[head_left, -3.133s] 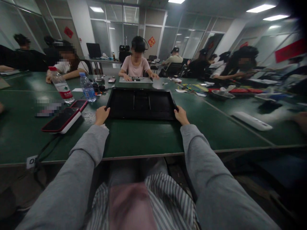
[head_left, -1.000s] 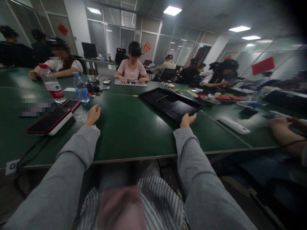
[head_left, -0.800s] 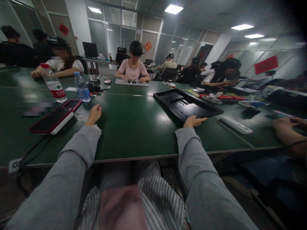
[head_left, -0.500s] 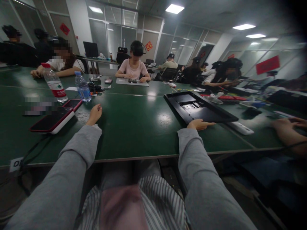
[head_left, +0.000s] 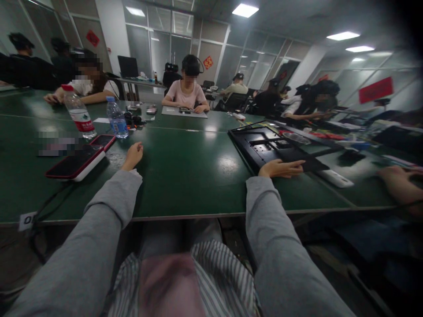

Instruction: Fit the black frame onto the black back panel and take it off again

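Note:
My left hand [head_left: 134, 155] rests on the green table with its fingers loosely curled and nothing visible in them. To its left are a phone with a red edge [head_left: 74, 163] on a white block and two plastic bottles. My right hand [head_left: 280, 168] is at the near edge of a flat black panel with a raised frame [head_left: 264, 147], which looks like a monitor housing. Its thumb and fingers reach along that edge and appear to grip it; the fingertips are partly blurred against the black. A white bar-shaped object [head_left: 339, 178] lies just right of the panel.
On the left stand a red-capped bottle [head_left: 81, 116] and a blue-capped bottle [head_left: 117, 119]. Across the green table [head_left: 185, 176], a person [head_left: 185, 92] works at a grey mat. Another person's hand [head_left: 398, 180] is at the right edge, near cluttered parts and cables.
The black panel's frame now shows as a thin outline at the right, apart from the darker sheet. My right hand has shifted slightly right and upward. The left hand stays put as the view shifts.

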Demonstrator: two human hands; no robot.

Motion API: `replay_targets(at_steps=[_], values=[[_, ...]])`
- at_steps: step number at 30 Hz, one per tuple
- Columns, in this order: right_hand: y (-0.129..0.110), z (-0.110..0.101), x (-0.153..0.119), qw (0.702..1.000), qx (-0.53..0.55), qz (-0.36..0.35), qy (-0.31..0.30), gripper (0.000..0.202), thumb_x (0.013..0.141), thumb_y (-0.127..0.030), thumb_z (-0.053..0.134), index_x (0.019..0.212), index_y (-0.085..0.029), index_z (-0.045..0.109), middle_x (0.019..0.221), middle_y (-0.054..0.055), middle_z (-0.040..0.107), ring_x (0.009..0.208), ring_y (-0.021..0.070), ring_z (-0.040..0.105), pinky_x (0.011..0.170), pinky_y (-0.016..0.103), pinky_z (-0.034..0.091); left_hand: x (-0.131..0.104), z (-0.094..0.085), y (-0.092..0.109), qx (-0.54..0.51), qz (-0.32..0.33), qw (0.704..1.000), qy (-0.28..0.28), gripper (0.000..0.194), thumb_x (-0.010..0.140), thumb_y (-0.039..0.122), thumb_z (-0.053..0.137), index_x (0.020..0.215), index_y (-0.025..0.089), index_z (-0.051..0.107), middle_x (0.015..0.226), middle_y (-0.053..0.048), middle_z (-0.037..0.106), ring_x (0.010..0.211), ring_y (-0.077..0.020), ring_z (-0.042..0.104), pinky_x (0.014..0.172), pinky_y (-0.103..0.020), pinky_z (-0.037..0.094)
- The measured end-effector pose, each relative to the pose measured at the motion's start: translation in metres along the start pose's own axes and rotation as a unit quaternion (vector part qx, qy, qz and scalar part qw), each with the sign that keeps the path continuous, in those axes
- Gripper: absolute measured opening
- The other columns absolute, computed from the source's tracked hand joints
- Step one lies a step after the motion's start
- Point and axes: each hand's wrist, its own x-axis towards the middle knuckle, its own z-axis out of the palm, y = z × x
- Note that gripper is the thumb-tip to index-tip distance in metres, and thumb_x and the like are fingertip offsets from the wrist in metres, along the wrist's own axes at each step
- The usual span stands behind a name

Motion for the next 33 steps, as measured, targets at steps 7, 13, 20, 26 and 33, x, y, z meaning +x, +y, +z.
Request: replay_targets(at_steps=[7, 13, 20, 26, 33], values=[[-0.019, 0.02, -0.001, 0.998, -0.011, -0.021, 0.062, 0.073, 0.094, -0.023, 0.045, 0.167, -0.022, 0.04, 0.154, 0.023, 0.045, 0.146, 0.0386, 0.045, 0.12, 0.069, 0.039, -0.003, 0.0, 0.004, 0.008, -0.011, 1.0, 0.005, 0.044, 0.094, 0.015, 0.055, 0.136, 0.012, 0.07, 0.126, -0.018, 0.076, 0.123, -0.0298, 0.071, 0.118, -0.049, 0.05], [-0.044, 0.034, -0.006, 0.997, 0.04, -0.057, -0.031, 0.07, 0.101, -0.03, 0.039, 0.17, -0.016, 0.037, 0.155, 0.026, 0.046, 0.152, 0.0419, 0.042, 0.125, 0.069, 0.034, -0.003, 0.0, 0.002, 0.014, 0.007, 1.0, 0.008, 0.047, 0.096, 0.017, 0.054, 0.141, 0.012, 0.068, 0.131, -0.018, 0.076, 0.126, -0.0288, 0.07, 0.118, -0.046, 0.05], [-0.046, 0.039, -0.011, 0.996, 0.035, -0.038, -0.066, 0.077, 0.102, -0.029, 0.033, 0.177, -0.014, 0.022, 0.16, 0.024, 0.052, 0.15, 0.0364, 0.053, 0.12, 0.054, 0.047, -0.004, -0.003, 0.005, 0.012, 0.011, 1.0, 0.021, 0.051, 0.101, 0.025, 0.057, 0.149, 0.008, 0.061, 0.137, -0.021, 0.072, 0.129, -0.0293, 0.069, 0.118, -0.044, 0.048], [-0.032, 0.07, -0.012, 0.981, 0.078, -0.01, -0.175, 0.079, 0.095, -0.029, 0.043, 0.172, -0.01, 0.035, 0.131, 0.021, 0.075, 0.122, 0.0362, 0.073, 0.116, 0.052, 0.051, -0.009, -0.004, 0.008, -0.002, 0.006, 1.0, 0.02, 0.056, 0.102, 0.04, 0.064, 0.149, 0.009, 0.06, 0.135, -0.021, 0.074, 0.123, -0.0312, 0.071, 0.112, -0.043, 0.051], [-0.004, 0.114, -0.012, 0.958, 0.128, 0.012, -0.258, 0.069, 0.086, -0.028, 0.057, 0.152, -0.009, 0.061, 0.134, 0.02, 0.075, 0.13, 0.033, 0.07, 0.121, 0.05, 0.049, -0.01, -0.008, 0.012, 0.061, 0.003, 0.998, -0.018, 0.03, 0.095, 0.023, 0.055, 0.112, 0.014, 0.078, 0.111, -0.013, 0.081, 0.112, -0.0304, 0.074, 0.106, -0.042, 0.054]])
